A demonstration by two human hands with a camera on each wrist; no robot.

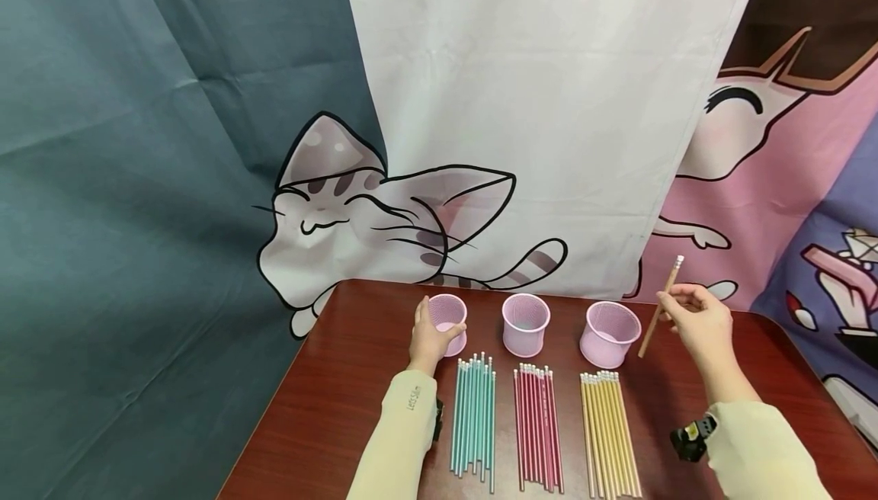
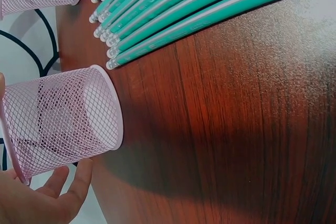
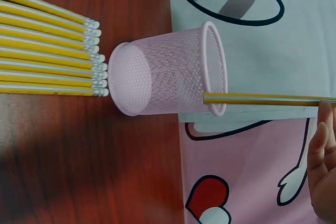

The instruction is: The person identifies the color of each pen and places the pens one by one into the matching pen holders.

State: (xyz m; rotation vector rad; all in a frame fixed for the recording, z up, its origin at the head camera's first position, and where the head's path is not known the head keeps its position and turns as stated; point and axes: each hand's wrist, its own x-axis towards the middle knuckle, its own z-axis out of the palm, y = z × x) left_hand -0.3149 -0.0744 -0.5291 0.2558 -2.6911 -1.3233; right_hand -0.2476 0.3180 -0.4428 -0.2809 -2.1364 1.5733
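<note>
Nearest of all, two pale sleeves reach in over the dark red-brown table, the left one lettered near the cuff, a small black device sitting by the right. Just beyond the left sleeve and running on to the right, three bundles lie side by side: green pencils, crimson pencils, yellow pencils, every white eraser end facing away from the person. And here are the hands! The left hand is clamped around the left basket, thumb on one side, fingers on the other, the pink mesh standing upright behind the green bundle. Over on the right, the right hand has thumb and fingers together, pinching a single pencil in the air, eraser up, tilted, its lower end just beside the right basket; whether it touches that mesh, I cannot tell. The right basket stands upright beyond the yellow bundle, and the middle basket stands upright beyond the crimson one. At the very back hangs the printed cloth, grey-green, white, pink and purple, with a smiling cat stretched out above the table's far edge.
</note>
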